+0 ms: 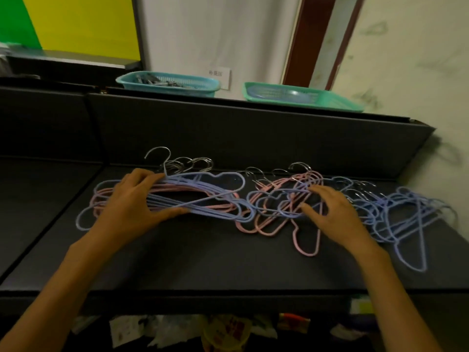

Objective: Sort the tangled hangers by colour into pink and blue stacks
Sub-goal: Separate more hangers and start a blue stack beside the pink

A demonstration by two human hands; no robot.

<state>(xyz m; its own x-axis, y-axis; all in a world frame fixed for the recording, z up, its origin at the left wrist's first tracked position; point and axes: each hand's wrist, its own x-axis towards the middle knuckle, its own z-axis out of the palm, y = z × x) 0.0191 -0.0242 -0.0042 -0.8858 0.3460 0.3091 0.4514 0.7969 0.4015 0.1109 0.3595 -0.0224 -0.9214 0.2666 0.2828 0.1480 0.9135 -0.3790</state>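
Pink and blue hangers (pixel 266 209) are lying tangled across the dark table (pixel 203 262); left hand (pixel 134 199) is gripping the left bundle, right hand (pixel 332 212) is resting spread-fingered on the middle tangle, so unhook slowly, one colour first.

My left hand (pixel 134 199) is stretched forward, palm down, fingers curled and thumb spread wide below them. My right hand (pixel 330 212) reaches out beside it, palm down, fingers bent and splayed. Both forearms are bare and extended.
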